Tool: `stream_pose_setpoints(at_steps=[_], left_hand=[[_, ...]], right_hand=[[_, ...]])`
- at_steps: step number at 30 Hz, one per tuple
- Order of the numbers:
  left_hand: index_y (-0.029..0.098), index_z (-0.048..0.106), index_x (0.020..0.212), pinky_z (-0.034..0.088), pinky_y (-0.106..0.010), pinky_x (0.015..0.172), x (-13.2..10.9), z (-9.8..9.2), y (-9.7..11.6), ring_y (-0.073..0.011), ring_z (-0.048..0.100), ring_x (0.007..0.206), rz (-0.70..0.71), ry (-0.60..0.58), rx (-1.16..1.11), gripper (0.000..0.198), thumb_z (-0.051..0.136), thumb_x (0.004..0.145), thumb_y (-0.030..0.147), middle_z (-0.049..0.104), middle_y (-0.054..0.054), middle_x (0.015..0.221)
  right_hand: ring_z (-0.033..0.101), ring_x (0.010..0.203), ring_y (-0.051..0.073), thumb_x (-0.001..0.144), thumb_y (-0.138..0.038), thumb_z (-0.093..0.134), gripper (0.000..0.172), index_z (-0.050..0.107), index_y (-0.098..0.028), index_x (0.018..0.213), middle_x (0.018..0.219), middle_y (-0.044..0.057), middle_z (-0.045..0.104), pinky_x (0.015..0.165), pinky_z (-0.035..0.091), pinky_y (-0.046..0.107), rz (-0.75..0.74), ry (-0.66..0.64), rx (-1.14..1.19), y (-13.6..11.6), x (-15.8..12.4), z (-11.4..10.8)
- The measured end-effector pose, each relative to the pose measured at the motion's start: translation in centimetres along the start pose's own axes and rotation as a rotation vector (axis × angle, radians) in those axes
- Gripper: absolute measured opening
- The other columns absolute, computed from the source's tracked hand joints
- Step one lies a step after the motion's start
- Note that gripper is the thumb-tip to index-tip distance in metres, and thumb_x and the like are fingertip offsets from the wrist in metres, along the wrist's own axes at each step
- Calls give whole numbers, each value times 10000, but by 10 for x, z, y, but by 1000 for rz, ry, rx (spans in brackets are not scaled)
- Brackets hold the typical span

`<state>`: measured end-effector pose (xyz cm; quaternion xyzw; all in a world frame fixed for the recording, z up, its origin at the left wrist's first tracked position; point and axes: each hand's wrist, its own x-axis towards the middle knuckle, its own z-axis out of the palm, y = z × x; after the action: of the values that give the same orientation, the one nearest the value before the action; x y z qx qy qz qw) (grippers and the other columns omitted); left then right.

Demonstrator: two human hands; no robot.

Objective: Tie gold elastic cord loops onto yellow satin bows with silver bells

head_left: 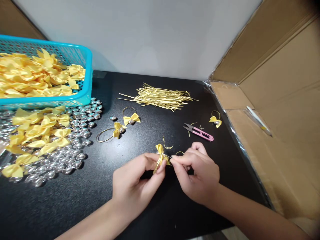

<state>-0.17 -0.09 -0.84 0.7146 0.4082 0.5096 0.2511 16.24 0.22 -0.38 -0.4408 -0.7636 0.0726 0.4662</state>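
Note:
My left hand [136,181] pinches a yellow ribbon bow [159,149] between thumb and fingers, with folded gold cord lying along it. My right hand [197,173] is closed at thumb and fingertip on the end of a thin gold cord [168,156], stretched short between the hands. Part of a gold loop [180,153] shows behind my right fingers. Beyond my hands lie a cord scrap [167,144] and pink thread snips [202,134]. Finished-looking bows with silver beads and cord loops rest to the left, one bow [131,119] behind another bow [117,130].
A turquoise basket [88,76] of yellow bows stands at the back left. Before it, loose bows [41,131] lie over silver beads [75,143]. Gold cords [162,96] are bundled at the back. At right are another looped bow [215,121], cardboard [282,110] and a white pen-like tool [258,120].

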Motion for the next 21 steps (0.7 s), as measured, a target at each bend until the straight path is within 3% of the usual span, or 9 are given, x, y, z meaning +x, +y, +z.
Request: stream_pose_setpoints(at_steps=[15, 19, 21], left_hand=[[183, 583, 825, 586, -171, 623, 2, -3, 0, -118, 721, 639, 242, -39, 135, 139, 632, 844, 54, 746, -29, 779], [191, 580, 808, 584, -167, 633, 1, -3, 2, -116, 721, 645, 212, -50, 106, 171, 647, 815, 34, 752, -21, 784], [202, 576, 778, 587, -171, 651, 1, -2, 3, -117, 726, 664, 86, -36, 33, 202, 662, 785, 19, 759, -1, 785]], right_hand=[[496, 448, 65, 845, -30, 592, 162, 582, -176, 774, 558, -52, 629, 619, 410, 308, 27, 36, 106, -1, -3, 1], [497, 433, 62, 845, -39, 594, 162, 595, -179, 764, 549, -58, 623, 617, 415, 302, 36, 28, 108, -1, -1, 0], [491, 431, 65, 839, -50, 604, 157, 604, -179, 749, 531, -60, 603, 611, 419, 301, 55, 23, 123, -1, 1, -1]])
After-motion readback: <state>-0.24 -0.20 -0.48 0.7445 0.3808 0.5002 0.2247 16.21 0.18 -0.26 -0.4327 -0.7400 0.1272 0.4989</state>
